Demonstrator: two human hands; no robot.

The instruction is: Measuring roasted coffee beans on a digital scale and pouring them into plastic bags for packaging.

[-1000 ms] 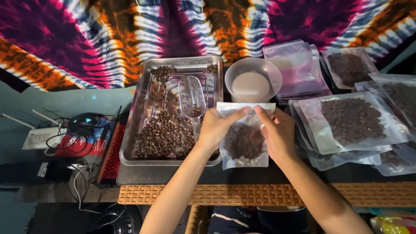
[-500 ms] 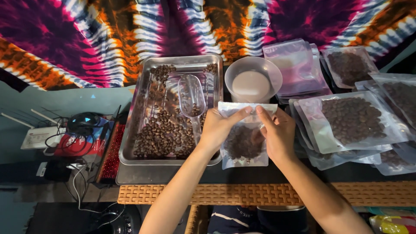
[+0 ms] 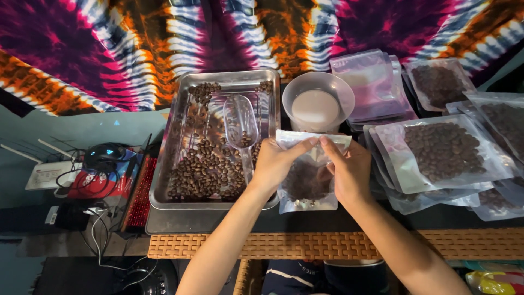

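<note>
Hands pinching a pouch of coffee beans.
Left hand [image 3: 275,164] and right hand [image 3: 349,172] both grasp the clear pouch [image 3: 308,183] top, right of the metal tray [image 3: 164,180].

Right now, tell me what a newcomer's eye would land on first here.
Both hands, left hand and right hand, pinch the top of a clear pouch of coffee beans at centre. Left of it lies a metal tray of beans with a clear scoop; filled pouches pile up at right.
</note>
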